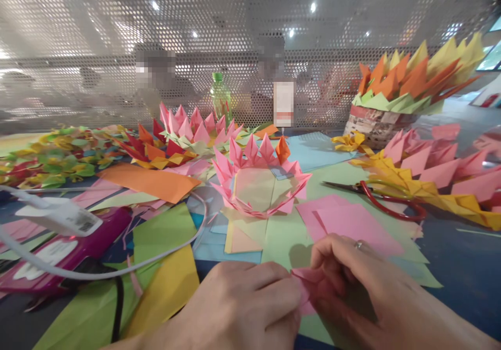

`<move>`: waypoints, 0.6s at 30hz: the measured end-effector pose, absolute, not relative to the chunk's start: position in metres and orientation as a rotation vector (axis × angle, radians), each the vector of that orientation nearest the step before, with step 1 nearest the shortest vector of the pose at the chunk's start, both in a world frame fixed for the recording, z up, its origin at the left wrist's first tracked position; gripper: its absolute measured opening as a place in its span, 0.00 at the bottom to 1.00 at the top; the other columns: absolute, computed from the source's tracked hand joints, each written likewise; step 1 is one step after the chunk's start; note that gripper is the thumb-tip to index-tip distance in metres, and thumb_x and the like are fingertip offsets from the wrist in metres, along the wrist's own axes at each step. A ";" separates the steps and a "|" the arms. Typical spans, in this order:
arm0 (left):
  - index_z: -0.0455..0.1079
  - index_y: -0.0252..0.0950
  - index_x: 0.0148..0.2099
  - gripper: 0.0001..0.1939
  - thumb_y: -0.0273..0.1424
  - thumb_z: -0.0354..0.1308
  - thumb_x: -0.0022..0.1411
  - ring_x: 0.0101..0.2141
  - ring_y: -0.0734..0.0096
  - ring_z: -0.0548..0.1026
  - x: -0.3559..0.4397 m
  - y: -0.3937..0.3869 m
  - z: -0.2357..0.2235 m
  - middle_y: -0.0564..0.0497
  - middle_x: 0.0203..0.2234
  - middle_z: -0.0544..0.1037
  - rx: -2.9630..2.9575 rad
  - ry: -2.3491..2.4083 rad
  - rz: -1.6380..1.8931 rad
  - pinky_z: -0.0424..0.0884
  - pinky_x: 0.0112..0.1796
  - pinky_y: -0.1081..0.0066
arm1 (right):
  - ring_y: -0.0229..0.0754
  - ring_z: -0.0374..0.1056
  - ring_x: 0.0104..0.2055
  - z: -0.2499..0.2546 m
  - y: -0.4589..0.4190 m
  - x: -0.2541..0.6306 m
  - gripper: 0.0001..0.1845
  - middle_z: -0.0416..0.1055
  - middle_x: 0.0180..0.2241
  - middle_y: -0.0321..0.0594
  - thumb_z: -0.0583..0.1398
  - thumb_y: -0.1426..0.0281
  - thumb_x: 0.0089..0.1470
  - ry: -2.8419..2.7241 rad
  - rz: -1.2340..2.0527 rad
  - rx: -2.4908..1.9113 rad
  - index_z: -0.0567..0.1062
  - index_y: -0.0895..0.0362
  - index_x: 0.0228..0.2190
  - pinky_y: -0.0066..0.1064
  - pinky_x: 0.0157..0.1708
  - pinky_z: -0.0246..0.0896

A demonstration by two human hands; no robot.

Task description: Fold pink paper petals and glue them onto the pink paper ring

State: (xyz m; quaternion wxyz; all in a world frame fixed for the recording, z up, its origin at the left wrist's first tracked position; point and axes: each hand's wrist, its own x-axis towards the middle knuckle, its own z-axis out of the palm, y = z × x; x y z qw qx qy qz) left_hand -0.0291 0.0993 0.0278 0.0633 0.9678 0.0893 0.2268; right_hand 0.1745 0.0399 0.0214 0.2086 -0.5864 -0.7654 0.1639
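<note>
Between my two hands is a small piece of pink paper (308, 286), folded in part, low in the middle of the view. My left hand (254, 303) pinches its left side, and its fingertips are partly hidden behind the knuckles. On the other side my right hand (352, 277), with a ring on one finger, grips the paper between thumb and bent fingers. Just beyond lie flat pink sheets (356, 222) on a pale green sheet (332, 183). Farther off stands a ring of folded pink petals (262, 212) with one orange petal (282, 151).
Red-handled scissors (385, 204) lie at right, near yellow and pink folded chains (438, 167). A basket of orange and yellow petals (376, 123) stands behind. At left are a purple power strip (74, 261), a white charger (58, 216) with cable, and a green bottle (220, 97) farther back.
</note>
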 end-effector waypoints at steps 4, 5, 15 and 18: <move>0.72 0.34 0.32 0.12 0.31 0.52 0.67 0.31 0.71 0.75 -0.030 0.099 0.031 0.50 0.24 0.74 2.911 0.237 0.747 0.74 0.33 0.76 | 0.36 0.67 0.28 0.021 0.041 0.176 0.08 0.67 0.25 0.28 0.59 0.75 0.55 -2.139 0.479 -1.664 0.65 0.52 0.35 0.28 0.27 0.60; 0.72 0.34 0.32 0.12 0.31 0.52 0.67 0.30 0.72 0.75 -0.030 0.099 0.031 0.50 0.23 0.74 2.915 0.231 0.754 0.74 0.33 0.76 | 0.36 0.67 0.29 0.021 0.041 0.176 0.08 0.67 0.26 0.29 0.58 0.75 0.55 -2.142 0.488 -1.667 0.65 0.52 0.35 0.28 0.28 0.60; 0.73 0.33 0.34 0.14 0.30 0.49 0.68 0.26 0.72 0.76 -0.033 0.095 0.029 0.49 0.25 0.76 2.961 0.337 0.723 0.75 0.30 0.75 | 0.39 0.68 0.31 0.020 0.041 0.177 0.02 0.67 0.26 0.30 0.54 0.71 0.61 -2.154 0.518 -1.661 0.64 0.51 0.36 0.31 0.32 0.61; 0.73 0.34 0.35 0.13 0.29 0.48 0.68 0.27 0.72 0.76 -0.034 0.094 0.031 0.50 0.26 0.77 2.986 0.340 0.746 0.76 0.32 0.74 | 0.39 0.68 0.31 0.020 0.041 0.179 0.02 0.68 0.26 0.30 0.54 0.71 0.61 -2.160 0.531 -1.637 0.64 0.51 0.37 0.31 0.32 0.61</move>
